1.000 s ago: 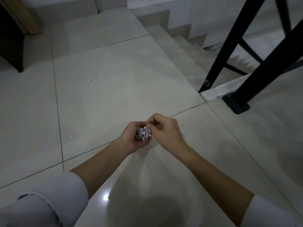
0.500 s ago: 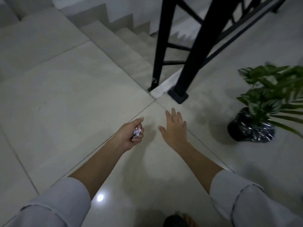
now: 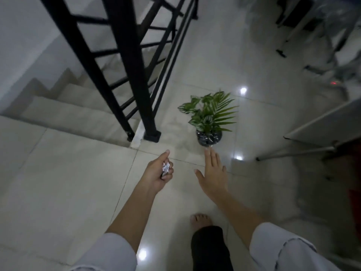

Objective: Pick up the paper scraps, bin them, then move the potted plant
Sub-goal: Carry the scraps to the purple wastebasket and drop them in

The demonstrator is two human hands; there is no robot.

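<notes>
My left hand (image 3: 157,173) is closed around a small wad of white paper scraps (image 3: 166,166), held above the tiled floor. To its right my right hand (image 3: 213,175) is flat and empty, fingers stretched toward the plant. The potted plant (image 3: 210,116) has green striped leaves and a dark shiny pot (image 3: 208,138). It stands on the floor just beyond my right fingertips, apart from them. No bin is in view.
A black metal stair railing (image 3: 134,71) rises left of the plant, its post base (image 3: 152,136) on the floor. Steps (image 3: 74,112) descend at the left. A white table edge with metal legs (image 3: 320,132) is at the right. My bare foot (image 3: 201,221) is below.
The view has swung right, bringing the plant to the centre. My right hand left the paper wad and opened flat. The left hand keeps the scraps.
</notes>
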